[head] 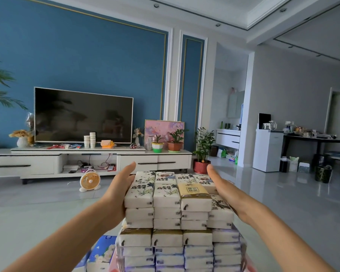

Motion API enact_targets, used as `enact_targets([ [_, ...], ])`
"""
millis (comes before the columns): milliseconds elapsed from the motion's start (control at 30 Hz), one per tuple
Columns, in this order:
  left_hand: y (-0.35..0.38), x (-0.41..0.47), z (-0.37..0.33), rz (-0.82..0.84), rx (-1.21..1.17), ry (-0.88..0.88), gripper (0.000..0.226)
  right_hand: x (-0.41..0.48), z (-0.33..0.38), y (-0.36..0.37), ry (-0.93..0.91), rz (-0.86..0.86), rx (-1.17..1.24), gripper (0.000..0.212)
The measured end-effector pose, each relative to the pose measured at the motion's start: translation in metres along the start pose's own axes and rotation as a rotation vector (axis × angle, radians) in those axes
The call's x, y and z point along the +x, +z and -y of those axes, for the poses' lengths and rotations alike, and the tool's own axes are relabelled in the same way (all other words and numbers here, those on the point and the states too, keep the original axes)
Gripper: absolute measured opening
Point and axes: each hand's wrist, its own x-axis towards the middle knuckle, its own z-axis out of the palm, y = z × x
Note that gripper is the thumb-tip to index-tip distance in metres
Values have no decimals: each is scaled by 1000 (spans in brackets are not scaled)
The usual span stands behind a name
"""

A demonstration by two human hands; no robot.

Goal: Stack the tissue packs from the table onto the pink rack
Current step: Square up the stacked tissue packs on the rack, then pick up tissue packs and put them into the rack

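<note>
We've got one view only: head cam, wide-angle, looking fwd and slightly down over both forearms. The tissue pack stack (pixel 178 216) sits close, centre-bottom; the TV (pixel 83 116) wall faces us well beyond it. Edges bend w/ lens distortion. No 2nd view to share anything.

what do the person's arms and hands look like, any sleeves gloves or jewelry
Both forearms are bare as far as the frame shows, with no sleeves in view. The left hand and right hand wear no gloves. No watch, bracelet or ring is visible on either wrist or on the fingers that show.
</note>
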Motion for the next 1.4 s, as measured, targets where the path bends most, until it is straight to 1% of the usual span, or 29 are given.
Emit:
enact_targets([
  [67, 0, 0, 0, 12, 9, 1, 51, 4, -3, 1, -6, 19, -1, 74],
  [133, 0, 0, 0, 24, 5, 6, 52, 8, -7, 0, -2, 54, -2, 89],
  [167, 0, -1, 0, 33, 2, 8, 53, 10, -8, 0, 3, 61, -5, 92],
  [200, -1, 0, 0, 39, 5, 6, 53, 9, -7, 0, 2, 48, -9, 90],
  [267, -3, 0, 1, 36, -12, 6, 54, 6, -4, 2, -53, -51, -16, 79],
  [367, -14, 2, 6, 26, -90, 30, 61, -6, 7, 8, -272, -344, -78, 65],
  [400, -21, 5, 10, -2, -115, 46, 65, -13, 14, 11, -355, -416, -88, 56],
  [467, -38, 6, 20, -72, -118, 64, 67, -31, 28, 21, -527, -468, -105, 35],
  [533, -59, 5, 34, -139, -86, 68, 61, -49, 39, 37, -685, -462, -154, 23],
  [600, -84, 2, 55, -246, -9, 80, 53, -66, 46, 59, -833, -430, -187, 20],
  [633, -98, -1, 69, -306, 69, 103, 48, -74, 48, 73, -903, -396, -215, 19],
  [733, -147, -9, 119, -473, 418, 162, 40, -92, 38, 122, -1061, -202, -388, 18],
  [800, -183, -19, 157, -540, 623, 115, 42, -95, 17, 166, -1136, -55, -555, 20],
  [833, -199, -24, 174, -564, 713, 84, 44, -94, 5, 188, -1145, 9, -637, 24],
  [867, -213, -30, 190, -576, 801, 53, 46, -93, -6, 211, -1116, 86, -694, 29],
  [933, -236, -40, 215, -558, 980, 6, 51, -86, -22, 250, -995, 277, -725, 37],
  [967, -245, -46, 224, -539, 1056, -3, 52, -80, -27, 269, -921, 336, -719, 42],
  [1033, -256, -54, 233, -490, 1172, 6, 60, -65, -31, 302, -754, 389, -695, 51],
  [1067, -259, -57, 235, -471, 1214, 23, 71, -55, -33, 316, -635, 438, -664, 54],
  [1100, -260, -59, 236, -460, 1241, 58, 87, -44, -36, 329, -532, 443, -625, 57],
  [1133, -261, -60, 237, -459, 1249, 78, 99, -31, -40, 342, -450, 409, -591, 62],
  [1167, -261, -59, 238, -480, 1247, 95, 104, -18, -41, 353, -391, 362, -583, 67],
  [1233, -264, -57, 242, -523, 1233, 123, 103, 7, -42, 372, -311, 249, -668, 74],
  [1333, -266, -56, 245, -548, 1215, 141, 99, 43, -41, 396, -228, 71, -866, 79],
  [1400, -264, -56, 247, -555, 1205, 148, 97, 63, -42, 409, -139, 26, -984, 83],
])
